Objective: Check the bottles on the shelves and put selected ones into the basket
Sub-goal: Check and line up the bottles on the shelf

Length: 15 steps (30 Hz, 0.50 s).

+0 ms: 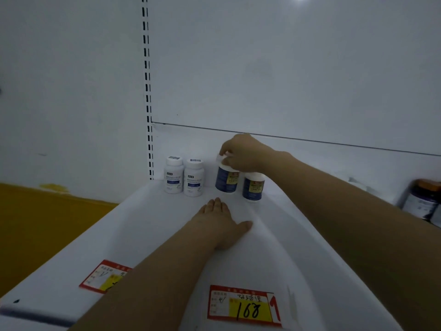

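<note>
Four small bottles on my feed, lined up at the back left of the white shelf, close to the slotted upright.

Left to right:
- first white bottle and second white bottle, just beside each other, both upright, white caps.
- a small gap, then first blue bottle and second blue bottle. Both have dark blue labels with a yellow panel. The second stands a little nearer the shelf front.

Right hand: enters from the right and sits over the top of the first blue bottle. Fingers are curled round its white cap, clamped on it. That bottle looks slightly tilted. I cannot tell whether its base is off the shelf. The wrist partly hides the cap of the second blue bottle.

Left hand: palm down, flat on the shelf in front of the row. Fingers straight and together, pointing at the bottles, thumb out to the right. It holds nothing and touches no bottle.

Right edge: a dark jar with an orange-brown lid, blurred, label unreadable.

Front lip: two red-and-yellow price tags. The right tag shows a handwritten 168. The left tag is partly covered by the left forearm.
</note>
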{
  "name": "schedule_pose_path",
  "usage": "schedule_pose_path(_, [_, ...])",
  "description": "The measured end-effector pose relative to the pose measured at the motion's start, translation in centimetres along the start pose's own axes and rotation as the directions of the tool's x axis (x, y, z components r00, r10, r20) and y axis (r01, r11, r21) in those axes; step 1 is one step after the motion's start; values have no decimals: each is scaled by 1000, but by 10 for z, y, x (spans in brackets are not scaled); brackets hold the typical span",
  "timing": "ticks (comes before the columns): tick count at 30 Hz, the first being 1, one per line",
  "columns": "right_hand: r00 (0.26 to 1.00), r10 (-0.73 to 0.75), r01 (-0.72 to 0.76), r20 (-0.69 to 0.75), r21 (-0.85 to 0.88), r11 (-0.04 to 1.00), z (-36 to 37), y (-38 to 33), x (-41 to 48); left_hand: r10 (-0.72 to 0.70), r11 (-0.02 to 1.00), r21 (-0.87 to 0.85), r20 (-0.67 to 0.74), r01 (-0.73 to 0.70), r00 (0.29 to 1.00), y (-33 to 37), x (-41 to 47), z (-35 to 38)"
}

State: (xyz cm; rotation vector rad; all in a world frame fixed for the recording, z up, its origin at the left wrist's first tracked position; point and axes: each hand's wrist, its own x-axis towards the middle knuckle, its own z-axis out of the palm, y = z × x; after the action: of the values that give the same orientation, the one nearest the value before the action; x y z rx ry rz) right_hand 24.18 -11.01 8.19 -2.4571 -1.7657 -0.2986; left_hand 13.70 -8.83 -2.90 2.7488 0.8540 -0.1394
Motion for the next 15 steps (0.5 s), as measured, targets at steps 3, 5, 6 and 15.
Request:
schedule_pose_path(3, [998,-9,12,-62,49,999,-31,0,-15,20,990,-135,-47,-26,999,7,-5,-16])
schedule_pose_path(5, [995,-13,19,-97,56,998,-53,1,-27,8,956,-291,-125,-45,992,10,-9,-29])
schedule_pose_path(6, [994,-9,16,-111,66,998,-63,1,-33,-14,924,-380,-161,-49,987,11,-12,-37])
schedule_pose_path(15, [995,48,-31,-84,198,980,-98,8,-71,57,528,-770,-388,-357,920,28,-47,-72])
